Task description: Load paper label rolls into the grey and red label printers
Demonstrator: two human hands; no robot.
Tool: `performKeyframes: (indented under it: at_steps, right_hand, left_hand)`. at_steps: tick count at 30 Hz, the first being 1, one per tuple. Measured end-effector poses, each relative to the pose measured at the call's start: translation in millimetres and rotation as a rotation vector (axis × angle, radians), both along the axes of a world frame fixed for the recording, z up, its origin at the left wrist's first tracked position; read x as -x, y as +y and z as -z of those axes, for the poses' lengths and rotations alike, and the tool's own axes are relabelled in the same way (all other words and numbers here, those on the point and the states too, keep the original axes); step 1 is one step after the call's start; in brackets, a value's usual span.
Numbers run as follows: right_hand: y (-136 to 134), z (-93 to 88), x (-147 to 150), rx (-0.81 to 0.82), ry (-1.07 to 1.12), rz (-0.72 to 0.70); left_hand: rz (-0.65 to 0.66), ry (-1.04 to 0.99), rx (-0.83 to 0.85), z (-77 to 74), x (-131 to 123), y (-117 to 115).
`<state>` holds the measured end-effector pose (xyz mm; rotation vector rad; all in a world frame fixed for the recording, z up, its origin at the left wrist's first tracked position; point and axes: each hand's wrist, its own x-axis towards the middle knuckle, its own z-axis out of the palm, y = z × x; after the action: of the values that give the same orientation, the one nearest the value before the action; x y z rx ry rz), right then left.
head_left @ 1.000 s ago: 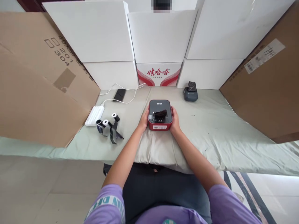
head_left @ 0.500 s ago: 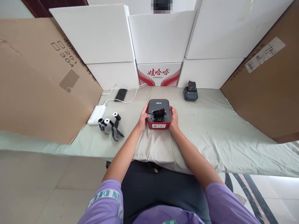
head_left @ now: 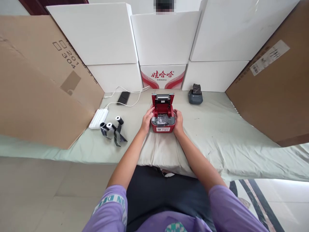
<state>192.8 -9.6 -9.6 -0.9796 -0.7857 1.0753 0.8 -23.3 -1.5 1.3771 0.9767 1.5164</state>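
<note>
Between my hands on the cloth-covered table stands a small red and grey label printer [head_left: 154, 128]. Its lid [head_left: 163, 105] is raised and tilted back, showing the red paper bay and a grey roller. A dark, shiny strip [head_left: 163, 120] lies across the front of the opening. My left hand [head_left: 146, 121] grips the printer's left side, fingers along the wall. On the opposite side my right hand [head_left: 178, 122] holds it the same way. The inner fingertips of both hands are partly hidden against the casing.
Several small rolls [head_left: 111, 127] with dark tails lie left of my arm, near a white power bank [head_left: 98, 118] with a cable. A black phone [head_left: 123, 98] lies behind. A small dark device [head_left: 195, 97] stands back right. White boxes [head_left: 162, 38] and cardboard panels [head_left: 265, 80] enclose the table.
The printer's lid has swung up from closed to open, uncovering the inside. The dark strip that showed on the closed lid now shows inside the front edge. Both hands remain at its sides.
</note>
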Motion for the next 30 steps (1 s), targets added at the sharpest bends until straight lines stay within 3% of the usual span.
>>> performKeyframes:
  at_steps: [4,8,11,14,16,19,21,24,27,30]
  right_hand:
    - [4.0,-1.5,0.5,0.008,0.004,0.002]
    - [9.0,-3.9,0.0,0.041,0.052,0.014]
    - [10.3,-4.7,-1.0,0.042,0.051,0.003]
    - [9.9,-4.5,-1.6,0.042,0.038,-0.003]
    - [9.8,-3.6,-1.4,0.05,0.029,0.0]
    - [10.5,-0.7,-0.9,0.048,0.008,-0.001]
    - [11.4,1.7,-1.2,0.035,-0.017,-0.007]
    - [12.7,3.7,-3.1,0.019,-0.029,-0.032]
    - [13.3,2.4,-5.3,0.03,0.01,-0.033]
    - [13.0,-0.8,-5.9,0.038,0.014,-0.019]
  left_hand:
    - [-0.031,0.249,-0.014,-16.2,16.8,1.7]
    - [0.021,0.592,0.006,-46.2,23.0,9.4]
    - [0.071,0.924,-0.002,-75.2,13.9,22.0]
    - [0.205,1.231,-0.05,-99.9,-3.5,35.0]
    - [0.269,1.382,-0.032,-110.2,-16.0,41.8]
    - [0.264,1.53,0.041,-116.8,-30.6,49.3]
    - [0.254,1.538,0.08,-117.9,-35.4,52.7]
    - [0.263,1.396,0.097,-118.5,-32.2,51.4]
    - [0.26,1.153,0.096,-117.6,-14.6,34.5]
    - [0.165,0.778,0.06,-113.0,14.1,3.7]
